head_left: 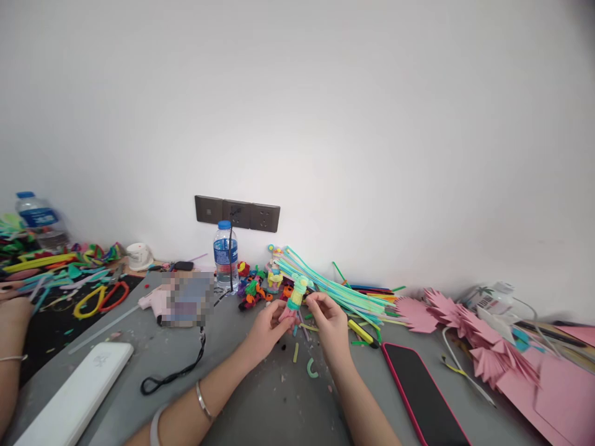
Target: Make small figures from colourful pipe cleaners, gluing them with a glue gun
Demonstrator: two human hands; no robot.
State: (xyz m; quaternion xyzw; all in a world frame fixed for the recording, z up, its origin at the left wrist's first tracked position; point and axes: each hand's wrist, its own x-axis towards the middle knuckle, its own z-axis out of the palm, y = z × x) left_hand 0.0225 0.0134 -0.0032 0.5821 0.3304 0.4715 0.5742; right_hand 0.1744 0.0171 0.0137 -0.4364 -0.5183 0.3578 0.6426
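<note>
In my left hand (274,322) is a small figure (296,298) that looks made of pipe cleaners, banded in pale green, yellow, teal and pink. It stands upright, gripped by its pink lower end. Close on its right, my right hand (329,316) has thumb and forefinger pinched together beside the figure; whatever is between them is too small to make out. Below the hands lie a short yellow-green piece (295,353) and a curved mint piece (312,368). Behind them are a bundle of pastel pipe cleaners (334,286) and a pile of colourful small figures (253,291).
A water bottle (225,257) stands by the wall sockets. Left are a white power bank (83,393), scissors (102,298) and a black cord loop (171,379). On the right lie a red-edged phone (423,396), a yellow cutter (361,332) and pink folded paper (493,347). Another person's arm (13,347) reaches in at far left.
</note>
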